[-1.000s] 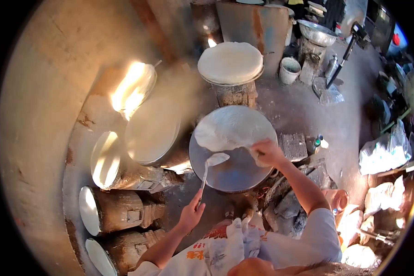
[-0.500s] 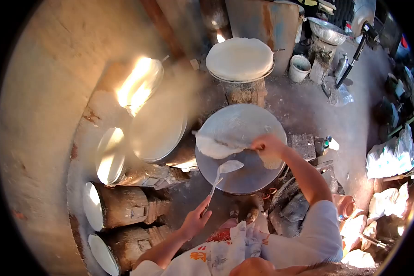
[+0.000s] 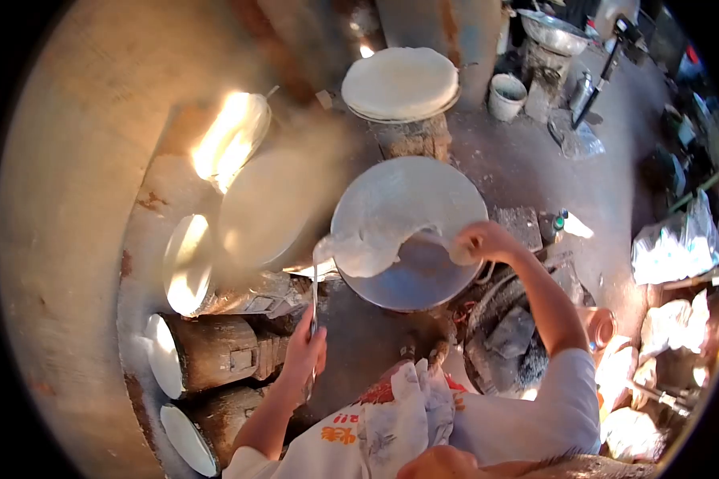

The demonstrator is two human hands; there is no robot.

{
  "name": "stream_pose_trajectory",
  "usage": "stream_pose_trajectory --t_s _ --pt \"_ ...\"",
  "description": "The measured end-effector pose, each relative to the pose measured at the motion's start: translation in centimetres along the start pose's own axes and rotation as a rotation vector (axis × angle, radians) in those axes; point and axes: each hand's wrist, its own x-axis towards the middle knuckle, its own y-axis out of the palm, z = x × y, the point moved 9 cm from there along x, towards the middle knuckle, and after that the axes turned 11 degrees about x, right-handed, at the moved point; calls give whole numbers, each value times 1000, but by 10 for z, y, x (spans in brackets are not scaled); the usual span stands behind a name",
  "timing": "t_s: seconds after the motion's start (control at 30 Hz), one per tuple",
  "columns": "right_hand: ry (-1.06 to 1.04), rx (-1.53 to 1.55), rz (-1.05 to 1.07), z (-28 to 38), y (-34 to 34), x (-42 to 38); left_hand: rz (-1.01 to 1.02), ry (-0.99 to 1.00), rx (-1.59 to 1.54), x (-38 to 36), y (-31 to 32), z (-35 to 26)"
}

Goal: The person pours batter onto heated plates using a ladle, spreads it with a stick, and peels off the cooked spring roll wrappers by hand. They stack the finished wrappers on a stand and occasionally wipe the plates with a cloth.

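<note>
A large round metal griddle (image 3: 415, 299) lies in front of me, with pale batter (image 3: 371, 249) covering its far and left parts. The near middle shows bare grey metal. My left hand (image 3: 302, 351) is closed around the handle of a long thin spatula (image 3: 315, 291), its far end smeared with batter at the griddle's left edge. Over the griddle's right edge, my right hand (image 3: 487, 241) is closed, fingers pinched. A pale, rounded piece shows beneath those fingers; I cannot tell whether it is a scraper or dough.
Beyond the griddle, a stack of round flatbreads (image 3: 401, 84) rests on a stand. More round pans (image 3: 188, 267) on drum stoves line the left side, partly behind steam. A white bucket (image 3: 506, 97) and a metal basin (image 3: 553, 33) stand at back right. A coal-filled container (image 3: 510, 331) sits close right.
The spatula has moved left from over the griddle to its left edge and now points upright. My right hand has shifted right to the rim. Batter covers more of the far surface.
</note>
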Motion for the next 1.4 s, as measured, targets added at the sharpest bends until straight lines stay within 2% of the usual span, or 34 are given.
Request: stream_pose_trajectory --t_s 0.03,0.13,0.17,0.27,0.3,0.37,0.43,0.5,0.6,0.67,0.73,0.77,0.8,0.83,0.9,0.93,1.0,1.03,1.07,1.13,1.17,1.27,1.33,1.37,1.4 --pt "-104 -134 -108 17 2 6 -4 -67 -115 19 4 12" --pt "-132 -159 54 28 34 -21 46 -96 -187 17 28 15" --pt "-275 -171 45 36 33 -42 45 -143 -185 6 24 19" --pt "82 -44 -247 6 5 -83 121 -50 -233 -3 12 -4" --pt "-21 -128 -424 -1 0 -81 110 -83 -240 7 12 -10" --pt "-162 -275 -370 16 43 -79 108 -93 -329 31 16 -8" --pt "-302 -498 -355 35 84 -88 201 -58 -427 40 18 -21" --pt "-111 -491 -289 50 121 -120 328 -50 -482 21 1 -30" --pt "-233 -20 -553 56 171 -166 758 119 -751 -28 -43 -60" --pt "116 742 -685 19 245 -112 522 215 -591 -18 -81 -47" --pt "43 1028 -656 57 301 -22 365 269 -431 -6 -102 -41" --pt "17 1061 -659 55 330 22 356 242 -429 -6 -111 -35" --pt "-15 1093 -671 46 347 68 458 297 -450 -8 -118 -33" --pt "-41 1090 -776 33 361 101 481 332 -429 -16 -128 -32" --pt "1 1155 -881 30 378 120 490 386 -442 -25 -145 -36" --pt "-10 1133 -1002 18 384 118 480 380 -444 -28 -157 -32" --pt "-98 1273 -1044 23 400 91 503 347 -435 -37 -179 -22" --pt "16 1241 -1103 25 410 69 521 346 -427 -38 -185 -23" --pt "38 1247 -1130 35 415 45 536 348 -423 -39 -190 -23" --pt "79 1253 -1172 46 418 8 817 313 -659 -46 -194 -28" --pt "51 1244 -1221 40 405 -2 923 233 -802 -52 -199 -31" --pt "3 1238 -1354 27 378 -25 558 277 -503 -28 -204 -29" --pt "-61 1252 -1460 26 355 -19 586 112 -644 -17 -201 -14" --pt "-64 1144 -1489 21 360 -12 610 29 -706 -13 -196 -9" --pt "9 1088 -1354 24 370 -12 636 36 -712 -13 -190 -8"
